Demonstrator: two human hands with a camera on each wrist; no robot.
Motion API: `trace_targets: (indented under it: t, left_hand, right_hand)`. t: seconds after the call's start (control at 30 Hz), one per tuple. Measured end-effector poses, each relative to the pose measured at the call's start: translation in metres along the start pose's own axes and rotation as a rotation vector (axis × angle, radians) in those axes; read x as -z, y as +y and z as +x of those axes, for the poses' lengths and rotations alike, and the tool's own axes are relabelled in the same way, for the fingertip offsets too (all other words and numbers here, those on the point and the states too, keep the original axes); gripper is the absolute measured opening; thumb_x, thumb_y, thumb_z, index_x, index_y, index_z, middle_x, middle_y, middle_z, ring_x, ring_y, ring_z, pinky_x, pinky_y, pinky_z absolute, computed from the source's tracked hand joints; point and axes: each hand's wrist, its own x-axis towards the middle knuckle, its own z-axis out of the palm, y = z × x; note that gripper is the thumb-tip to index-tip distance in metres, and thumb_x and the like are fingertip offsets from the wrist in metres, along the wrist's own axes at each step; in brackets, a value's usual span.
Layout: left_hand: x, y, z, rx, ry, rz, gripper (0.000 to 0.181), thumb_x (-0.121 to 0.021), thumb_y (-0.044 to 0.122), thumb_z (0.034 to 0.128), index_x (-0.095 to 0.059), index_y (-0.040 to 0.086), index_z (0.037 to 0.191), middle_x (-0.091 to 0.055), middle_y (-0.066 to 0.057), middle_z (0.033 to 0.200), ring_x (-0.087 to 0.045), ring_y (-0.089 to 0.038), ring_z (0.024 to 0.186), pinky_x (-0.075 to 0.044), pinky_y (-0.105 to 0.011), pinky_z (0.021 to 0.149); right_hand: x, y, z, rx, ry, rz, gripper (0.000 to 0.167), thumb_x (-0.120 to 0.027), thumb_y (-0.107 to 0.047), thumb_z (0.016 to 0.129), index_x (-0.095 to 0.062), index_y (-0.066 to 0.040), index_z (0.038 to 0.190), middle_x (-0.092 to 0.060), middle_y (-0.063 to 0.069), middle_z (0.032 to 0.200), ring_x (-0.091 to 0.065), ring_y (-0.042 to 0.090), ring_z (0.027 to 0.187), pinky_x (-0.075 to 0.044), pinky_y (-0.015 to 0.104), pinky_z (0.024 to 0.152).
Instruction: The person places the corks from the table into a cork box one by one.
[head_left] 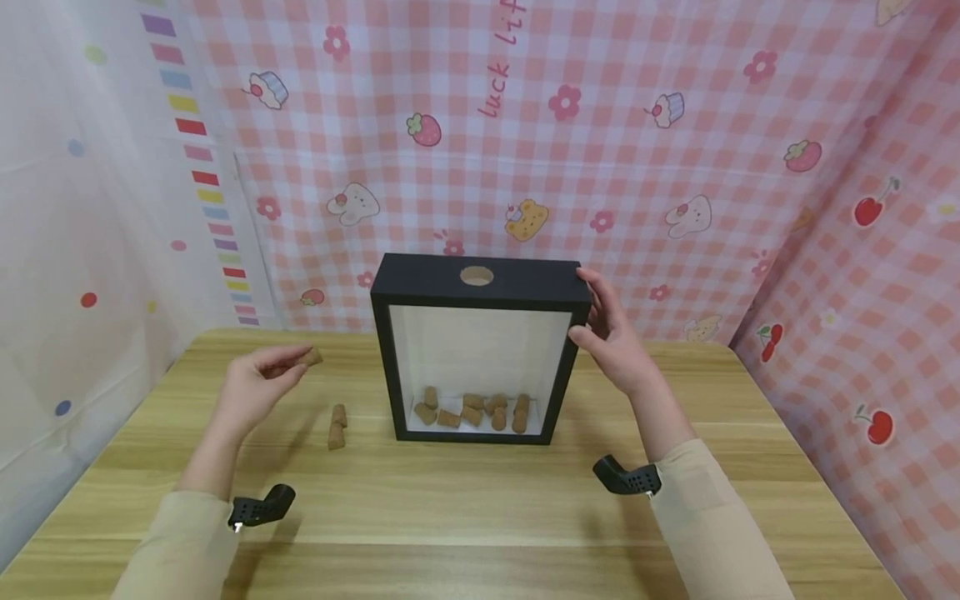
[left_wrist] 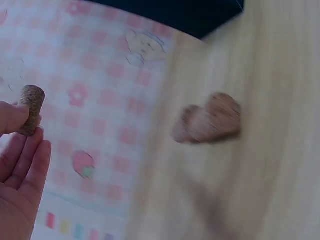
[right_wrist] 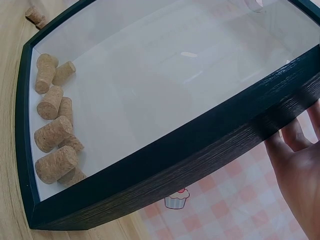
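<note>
Between thumb and fingers, my left hand [head_left: 255, 385] pinches a cork [left_wrist: 31, 109] above the table, left of a black shadow box frame [head_left: 480, 287]. My right hand [head_left: 615, 337] grips the frame's upper right edge, thumb on the front and fingers along the side. The frame stands upright, with a round hole [head_left: 477, 276] in its top and a clear front. Several corks [right_wrist: 52, 134] lie at the bottom inside it. Two loose corks [head_left: 337, 427] lie on the table between my left hand and the frame, blurred in the left wrist view.
The wood-grain table [head_left: 450, 517] spreads around the frame. A pink checked curtain [head_left: 465, 158] hangs right behind it, and a white dotted curtain [head_left: 82, 217] hangs at the left. Black wrist cameras [head_left: 628, 477] sit on both forearms.
</note>
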Motion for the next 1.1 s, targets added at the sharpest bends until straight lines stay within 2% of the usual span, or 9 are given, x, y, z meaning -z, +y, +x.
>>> trace_targets:
  t: [0.07, 0.17, 0.27, 0.33, 0.4, 0.53, 0.73, 1.0, 1.1]
  left_hand:
    - [0.001, 0.01, 0.003, -0.028, 0.01, 0.004, 0.029, -0.067, 0.004, 0.0936, -0.068, -0.006, 0.121, -0.067, -0.02, 0.111, -0.058, 0.008, 0.087, -0.05, -0.009, 0.072]
    - [0.002, 0.025, 0.007, -0.073, 0.019, -0.011, 0.028, -0.067, 0.003, 0.0936, -0.068, -0.006, 0.12, -0.069, -0.007, 0.108, -0.059, 0.006, 0.088, -0.051, -0.01, 0.072]
    - [0.002, 0.042, 0.011, -0.14, 0.033, -0.033, 0.027, -0.066, -0.001, 0.0927, -0.069, -0.006, 0.119, -0.068, 0.007, 0.107, -0.06, 0.005, 0.091, -0.05, -0.01, 0.076]
    - [0.002, 0.052, 0.013, -0.193, 0.047, -0.059, 0.027, -0.066, -0.006, 0.0911, -0.069, -0.007, 0.118, -0.067, 0.01, 0.107, -0.06, 0.003, 0.092, -0.05, -0.011, 0.08]
    - [0.002, 0.062, 0.015, -0.247, 0.063, -0.078, 0.028, -0.066, -0.01, 0.089, -0.07, -0.007, 0.116, -0.068, 0.008, 0.108, -0.06, 0.001, 0.093, -0.049, -0.011, 0.083]
    - [0.001, 0.084, 0.021, -0.345, 0.102, -0.113, 0.03, -0.065, -0.016, 0.0854, -0.071, -0.007, 0.113, -0.07, -0.006, 0.11, -0.062, -0.005, 0.093, -0.049, -0.013, 0.085]
    - [0.005, 0.119, 0.029, -0.451, 0.144, -0.111, 0.03, -0.067, -0.019, 0.0822, -0.073, -0.007, 0.11, -0.07, -0.002, 0.103, -0.062, -0.006, 0.092, -0.051, -0.016, 0.086]
    - [0.005, 0.159, 0.04, -0.501, 0.144, -0.073, 0.029, -0.069, -0.015, 0.0833, -0.074, -0.003, 0.11, -0.071, -0.013, 0.104, -0.063, -0.008, 0.095, -0.051, -0.018, 0.087]
    - [0.0, 0.17, 0.043, -0.496, 0.117, -0.11, 0.028, -0.069, -0.013, 0.0844, -0.074, -0.004, 0.11, -0.071, -0.014, 0.105, -0.064, -0.01, 0.096, -0.052, -0.019, 0.086]
  right_hand:
    - [0.0, 0.0, 0.0, 0.0, -0.001, 0.003, 0.068, -0.071, -0.03, 0.093, -0.034, -0.03, 0.15, -0.035, 0.003, 0.153, -0.041, 0.019, 0.129, -0.044, 0.026, 0.097]
    - [0.0, 0.0, 0.0, -0.001, -0.001, 0.0, 0.068, -0.071, -0.03, 0.093, -0.034, -0.03, 0.15, -0.035, 0.003, 0.153, -0.041, 0.019, 0.129, -0.044, 0.026, 0.097]
    - [0.001, 0.0, 0.0, -0.001, 0.001, -0.005, 0.069, -0.071, -0.031, 0.093, -0.033, -0.03, 0.15, -0.035, 0.003, 0.152, -0.041, 0.019, 0.129, -0.043, 0.026, 0.097]
    - [0.0, 0.0, 0.0, -0.002, 0.003, -0.007, 0.069, -0.071, -0.031, 0.093, -0.034, -0.03, 0.15, -0.035, 0.003, 0.152, -0.041, 0.019, 0.129, -0.043, 0.026, 0.097]
    - [0.0, 0.0, 0.0, -0.003, 0.005, -0.008, 0.069, -0.072, -0.031, 0.093, -0.034, -0.03, 0.15, -0.035, 0.003, 0.152, -0.041, 0.019, 0.129, -0.043, 0.026, 0.098]
    - [0.0, 0.0, 0.0, -0.004, 0.005, -0.006, 0.069, -0.072, -0.031, 0.093, -0.034, -0.03, 0.15, -0.035, 0.004, 0.153, -0.041, 0.02, 0.129, -0.044, 0.026, 0.098]
    - [0.001, 0.0, 0.0, 0.001, 0.002, -0.006, 0.069, -0.072, -0.031, 0.092, -0.034, -0.03, 0.15, -0.034, 0.004, 0.153, -0.041, 0.02, 0.13, -0.044, 0.027, 0.098]
    - [0.0, 0.0, 0.0, -0.004, 0.008, -0.012, 0.069, -0.072, -0.028, 0.093, -0.034, -0.029, 0.151, -0.036, 0.004, 0.152, -0.041, 0.021, 0.131, -0.044, 0.027, 0.099]
    - [0.001, 0.0, -0.001, -0.007, 0.01, -0.02, 0.068, -0.071, -0.027, 0.094, -0.034, -0.029, 0.151, -0.035, 0.004, 0.153, -0.04, 0.021, 0.131, -0.044, 0.026, 0.099]
